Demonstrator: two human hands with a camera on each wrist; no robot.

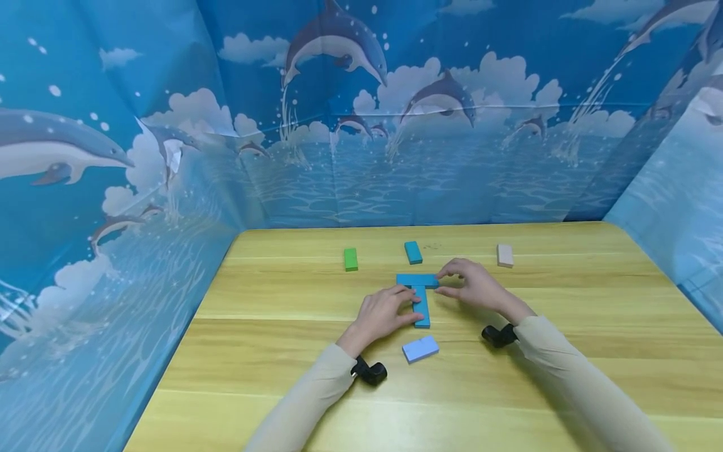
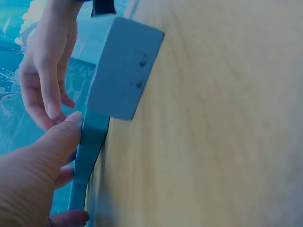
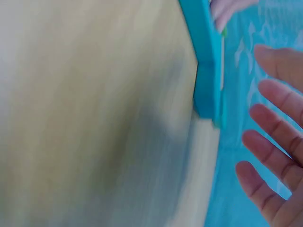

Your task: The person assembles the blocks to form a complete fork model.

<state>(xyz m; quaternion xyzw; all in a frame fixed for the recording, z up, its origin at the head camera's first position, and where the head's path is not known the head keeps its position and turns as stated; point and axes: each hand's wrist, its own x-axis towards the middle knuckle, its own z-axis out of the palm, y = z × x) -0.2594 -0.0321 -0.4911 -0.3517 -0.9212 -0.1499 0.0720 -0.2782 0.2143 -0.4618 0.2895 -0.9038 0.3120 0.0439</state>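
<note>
Two blue blocks form a T on the table. One blue block [image 1: 421,311] makes the stem, and another blue block [image 1: 415,279] lies across its far end. My left hand [image 1: 385,311] rests at the stem's left side, thumb near its close end and fingertips farther up. In the left wrist view the thumb touches the stem block [image 2: 88,153]. My right hand [image 1: 471,284] is beside the crossbar's right end, fingers around that corner in the head view. The right wrist view shows its fingers spread apart, away from the crossbar block [image 3: 206,90].
A periwinkle block [image 1: 420,349] lies nearest me, below the T. Farther back stand a green block [image 1: 351,259], a small blue block [image 1: 413,252] and a pale grey block [image 1: 505,255]. Dolphin-print sheeting [image 1: 339,169] hangs behind the wooden table [image 1: 271,351] and along its sides.
</note>
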